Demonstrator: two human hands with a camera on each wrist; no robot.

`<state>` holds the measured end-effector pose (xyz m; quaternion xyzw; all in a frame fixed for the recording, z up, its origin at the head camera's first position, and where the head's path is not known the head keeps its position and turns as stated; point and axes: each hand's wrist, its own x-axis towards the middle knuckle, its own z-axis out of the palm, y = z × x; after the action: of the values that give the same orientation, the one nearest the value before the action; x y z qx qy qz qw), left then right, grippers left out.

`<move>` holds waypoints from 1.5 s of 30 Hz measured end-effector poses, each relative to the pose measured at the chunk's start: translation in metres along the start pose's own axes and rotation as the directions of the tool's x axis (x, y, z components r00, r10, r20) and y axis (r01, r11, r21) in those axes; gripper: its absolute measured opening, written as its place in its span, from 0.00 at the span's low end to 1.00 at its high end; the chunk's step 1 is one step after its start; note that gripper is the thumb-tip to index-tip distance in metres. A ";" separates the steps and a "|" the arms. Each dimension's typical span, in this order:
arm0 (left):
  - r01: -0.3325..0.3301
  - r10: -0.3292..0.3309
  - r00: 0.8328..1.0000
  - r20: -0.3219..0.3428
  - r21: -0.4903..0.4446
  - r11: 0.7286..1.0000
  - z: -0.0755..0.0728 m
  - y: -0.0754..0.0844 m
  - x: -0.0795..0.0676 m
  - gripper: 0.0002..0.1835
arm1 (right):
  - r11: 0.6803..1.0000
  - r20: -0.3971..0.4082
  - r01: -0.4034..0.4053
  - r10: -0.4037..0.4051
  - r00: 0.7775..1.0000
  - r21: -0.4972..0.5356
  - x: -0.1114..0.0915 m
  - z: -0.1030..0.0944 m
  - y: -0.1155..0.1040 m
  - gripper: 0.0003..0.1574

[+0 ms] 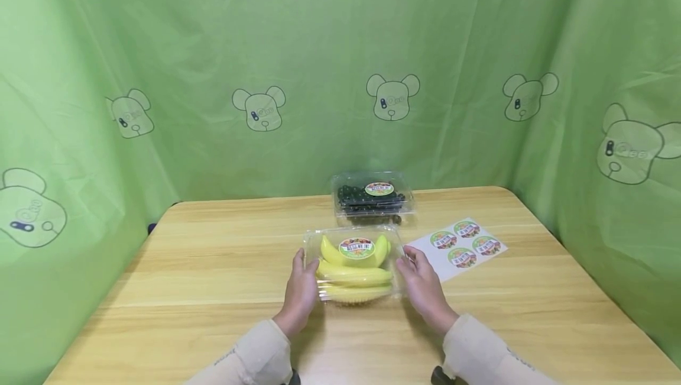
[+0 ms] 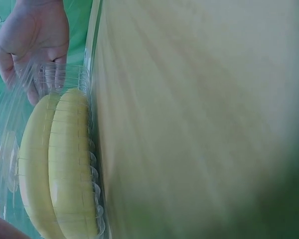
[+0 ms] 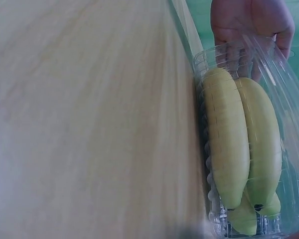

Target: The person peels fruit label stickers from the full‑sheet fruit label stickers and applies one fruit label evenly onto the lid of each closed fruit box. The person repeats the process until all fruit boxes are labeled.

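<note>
A clear plastic clamshell box [image 1: 314, 243] of yellow bananas [image 1: 353, 275] is held between both hands at the middle of the table. Its lid is down and carries a round fruit label [image 1: 357, 248]. My left hand [image 1: 301, 293] grips the left end, with the thumb toward the lid. The right hand [image 1: 424, 286] holds the opposite end in the same manner. In the left wrist view, the right hand [image 2: 35, 37] shows beyond the bananas [image 2: 70, 159]; the right wrist view shows the left hand [image 3: 251, 25]. Whether the base touches the table cannot be told.
Behind stands a second clear box [image 1: 340, 210] of dark, grape-like fruit [image 1: 367, 199], with a similar label on its lid. A white sheet [image 1: 425, 249] with several round stickers [image 1: 463, 258] lies to the right. Green curtains [image 1: 319, 30] surround the wooden table [image 1: 213, 267].
</note>
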<state>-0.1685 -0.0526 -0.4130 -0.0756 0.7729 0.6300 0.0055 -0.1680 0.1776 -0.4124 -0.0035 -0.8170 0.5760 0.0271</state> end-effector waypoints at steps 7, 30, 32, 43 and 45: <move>-0.006 0.006 1.000 -0.005 0.000 1.000 -0.001 0.000 -0.001 0.34 | 1.000 0.002 0.016 -0.016 1.000 0.008 0.000 0.000 0.000 0.34; -0.036 0.036 0.999 0.005 -0.008 0.999 -0.014 0.021 0.003 0.33 | 0.996 0.004 0.094 -0.094 0.996 -0.009 0.007 -0.004 -0.017 0.33; -0.041 0.041 0.999 0.008 -0.018 0.999 -0.016 0.023 0.003 0.33 | 0.995 0.008 0.102 -0.102 0.995 -0.009 0.008 -0.005 -0.018 0.34; -0.063 0.063 0.998 0.000 -0.027 0.998 -0.025 0.033 0.005 0.34 | 0.984 0.016 0.172 -0.171 0.985 -0.036 0.014 -0.007 -0.026 0.31; -0.068 0.068 0.998 -0.003 -0.024 0.997 -0.026 0.035 0.005 0.34 | 0.981 0.016 0.186 -0.185 0.983 -0.053 0.016 -0.007 -0.029 0.30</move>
<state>-0.1760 -0.0719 -0.3737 -0.0498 0.7673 0.6392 -0.0176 -0.1829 0.1756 -0.3823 0.0751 -0.8292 0.5485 0.0762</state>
